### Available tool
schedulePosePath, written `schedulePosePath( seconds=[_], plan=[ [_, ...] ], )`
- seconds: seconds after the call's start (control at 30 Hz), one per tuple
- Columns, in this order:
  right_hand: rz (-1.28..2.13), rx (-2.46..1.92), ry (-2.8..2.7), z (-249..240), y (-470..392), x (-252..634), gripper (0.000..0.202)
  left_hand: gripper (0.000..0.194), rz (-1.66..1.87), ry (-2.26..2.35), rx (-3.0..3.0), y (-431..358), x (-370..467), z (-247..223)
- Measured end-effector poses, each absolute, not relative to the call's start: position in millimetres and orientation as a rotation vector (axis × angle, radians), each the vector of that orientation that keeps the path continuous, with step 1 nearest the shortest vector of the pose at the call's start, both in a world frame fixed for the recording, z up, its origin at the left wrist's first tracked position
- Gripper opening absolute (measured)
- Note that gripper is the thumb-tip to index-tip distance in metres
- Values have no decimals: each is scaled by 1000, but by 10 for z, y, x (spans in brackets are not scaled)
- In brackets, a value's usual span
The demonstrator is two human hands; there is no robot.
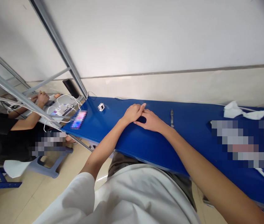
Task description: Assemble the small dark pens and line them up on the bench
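My left hand (132,114) and my right hand (152,120) meet above the middle of a blue tabletop (134,146). Their fingers overlap, with the left fingers partly covering the right ones. The right thumb stands apart from its fingers, leaving a dark gap between the hands. No object shows in either hand. Right of them lies a small slim grey metal tool (172,118), which looks like a nail clipper. A small white block with a dark face (101,107) sits to the left. A phone with a lit, blurred screen (79,119) rests at the left end.
Crumpled white tissue (232,109) and a blurred-out flat item (241,143) lie on the right. A white cable runs along the wall. At left, beyond a grey metal frame (59,46), a person's hands (43,99) are over another table with cables. A grey stool (45,166) stands below.
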State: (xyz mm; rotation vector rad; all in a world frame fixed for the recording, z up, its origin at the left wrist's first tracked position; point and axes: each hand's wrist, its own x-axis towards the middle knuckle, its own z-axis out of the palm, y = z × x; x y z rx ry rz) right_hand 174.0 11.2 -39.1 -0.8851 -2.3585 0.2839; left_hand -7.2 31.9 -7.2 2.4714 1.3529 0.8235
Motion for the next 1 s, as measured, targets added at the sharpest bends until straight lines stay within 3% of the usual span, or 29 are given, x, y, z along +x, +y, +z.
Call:
schedulePosePath(
  seconds=[0.23,0.37,0.57,0.73,1.0],
  plan=[
    [192,-927,-2374,-319,92,1769,41,81,811,1434,2505,322,-64,-75],
    [-40,-1193,-2394,-195,74,1897,37,75,799,1454,2528,341,-62,-98],
    [-272,-1740,-2112,-148,104,2159,47,26,762,1458,2568,393,-89,-162],
    [-178,-1841,-2178,-211,149,2189,49,39,732,1472,2574,408,-112,-175],
    [-187,-1804,-2101,-186,122,2136,43,40,748,1483,2581,400,-110,-190]
  ],
)
